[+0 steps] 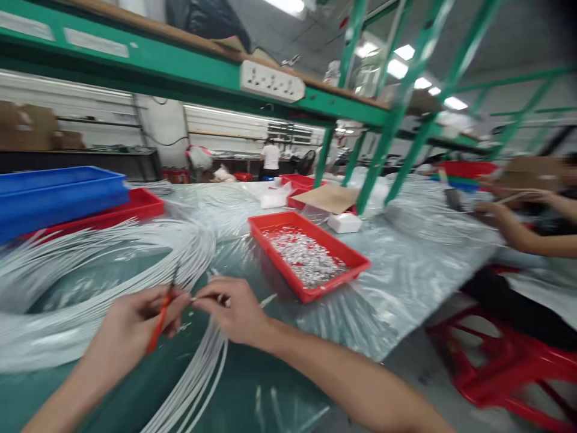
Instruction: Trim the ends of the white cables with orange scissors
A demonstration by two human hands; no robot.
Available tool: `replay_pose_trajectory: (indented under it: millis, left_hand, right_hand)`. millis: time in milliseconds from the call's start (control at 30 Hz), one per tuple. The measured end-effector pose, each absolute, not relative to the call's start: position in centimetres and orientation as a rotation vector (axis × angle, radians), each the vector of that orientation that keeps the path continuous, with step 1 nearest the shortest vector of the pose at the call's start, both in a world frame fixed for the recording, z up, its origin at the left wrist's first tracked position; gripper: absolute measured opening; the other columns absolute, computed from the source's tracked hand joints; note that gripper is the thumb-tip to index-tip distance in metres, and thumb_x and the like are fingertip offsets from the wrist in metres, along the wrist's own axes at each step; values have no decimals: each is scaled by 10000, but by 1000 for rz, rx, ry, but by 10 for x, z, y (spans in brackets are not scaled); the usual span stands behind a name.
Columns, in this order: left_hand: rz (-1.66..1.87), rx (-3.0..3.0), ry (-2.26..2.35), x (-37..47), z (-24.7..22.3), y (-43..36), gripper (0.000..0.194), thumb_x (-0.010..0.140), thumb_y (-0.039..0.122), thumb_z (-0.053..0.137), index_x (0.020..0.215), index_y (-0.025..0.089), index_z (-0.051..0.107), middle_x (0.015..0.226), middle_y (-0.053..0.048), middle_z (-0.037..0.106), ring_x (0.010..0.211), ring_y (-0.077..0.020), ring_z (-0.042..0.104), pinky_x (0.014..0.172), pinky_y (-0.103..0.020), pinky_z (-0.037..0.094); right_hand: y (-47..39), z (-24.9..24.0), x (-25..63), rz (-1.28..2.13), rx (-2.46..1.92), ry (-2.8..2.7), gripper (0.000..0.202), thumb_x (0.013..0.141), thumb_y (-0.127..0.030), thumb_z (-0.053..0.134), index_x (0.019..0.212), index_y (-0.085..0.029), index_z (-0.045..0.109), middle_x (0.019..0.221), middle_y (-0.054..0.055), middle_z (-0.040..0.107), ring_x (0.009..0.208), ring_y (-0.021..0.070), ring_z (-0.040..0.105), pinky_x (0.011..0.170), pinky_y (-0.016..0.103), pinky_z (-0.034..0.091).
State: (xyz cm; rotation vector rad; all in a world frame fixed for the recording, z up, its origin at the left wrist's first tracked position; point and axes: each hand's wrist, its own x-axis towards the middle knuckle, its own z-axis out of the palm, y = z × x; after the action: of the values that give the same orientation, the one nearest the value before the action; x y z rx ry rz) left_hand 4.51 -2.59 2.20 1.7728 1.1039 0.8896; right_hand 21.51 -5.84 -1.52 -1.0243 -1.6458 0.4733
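My left hand (pixel 124 331) is closed around a slim orange-handled tool (pixel 158 325) with a thin dark tip pointing up; its exact kind is unclear. My right hand (pixel 241 313) pinches the end of a white cable. Both sets of fingertips meet at a small piece at that end, too small to make out. Below the hands hangs a bundle of white cables (pixel 193 379). A large coil of white cables (pixel 189 240) lies to the left. Beyond my right hand, a red tray (pixel 265 252) holds many small shiny metal parts (pixel 311 258).
Blue (pixel 58 201) and red bins (pixel 146 204) stand at left. A green shelf frame with a power strip (pixel 273 81) crosses overhead. Plastic sheeting (pixel 374 300) covers the table. A co-worker's arms (pixel 518 225) are at right, above a red stool (pixel 509 361).
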Motion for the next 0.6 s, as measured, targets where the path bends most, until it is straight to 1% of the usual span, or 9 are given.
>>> replay_pose_trajectory:
  millis: [33, 67, 200, 300, 400, 500, 600]
  left_hand:
    - [844, 1762, 1022, 47, 26, -29, 381, 686, 524, 723, 634, 162, 617, 464, 37, 537, 448, -87, 450, 451, -193, 355]
    - [804, 1741, 962, 48, 29, -29, 374, 673, 504, 744, 636, 156, 611, 469, 35, 538, 450, -88, 466, 457, -194, 369]
    - [816, 1604, 822, 45, 28, -21, 352, 698, 466, 754, 732, 138, 630, 524, 23, 575, 453, -86, 513, 474, -198, 413]
    - [806, 1551, 723, 43, 24, -19, 336, 720, 437, 752, 714, 128, 622, 508, 22, 570, 420, -80, 503, 433, -189, 380]
    - [794, 1523, 644, 44, 23, -21, 312, 760, 407, 730, 689, 125, 615, 514, 19, 570, 416, -74, 501, 432, -187, 365]
    - [793, 1527, 610, 45, 22, -21, 315, 794, 399, 698, 668, 126, 606, 524, 16, 567, 427, -73, 498, 454, -195, 371]
    - [798, 1586, 694, 44, 23, -20, 317, 813, 417, 667, 697, 129, 599, 536, 18, 556, 449, -82, 491, 468, -205, 362]
  right_hand:
    - [-61, -12, 214, 487, -1016, -1630, 136, 870, -238, 622, 786, -167, 702, 716, 15, 649, 635, 124, 541, 598, 237, 418]
    - [-64, -10, 213, 501, -1023, -1624, 156, 879, -227, 605, 766, -163, 691, 696, 16, 637, 633, 128, 534, 597, 244, 408]
    - [-67, -5, 215, 606, -1021, -1676, 228, 933, -234, 519, 757, -164, 646, 685, 10, 590, 642, 129, 520, 604, 251, 388]
    - [-69, -6, 218, 660, -992, -1716, 244, 947, -243, 490, 752, -164, 614, 663, -3, 542, 623, 119, 489, 598, 246, 380]
    - [-72, -7, 219, 755, -976, -1728, 257, 960, -263, 473, 752, -166, 590, 642, -13, 514, 602, 110, 468, 567, 237, 368]
    - [-71, -8, 219, 887, -945, -1687, 260, 967, -282, 468, 776, -166, 602, 612, -20, 517, 569, 104, 472, 544, 231, 377]
    - [-67, -8, 220, 980, -901, -1593, 238, 967, -305, 479, 838, -164, 621, 600, -17, 556, 544, 109, 509, 531, 234, 401]
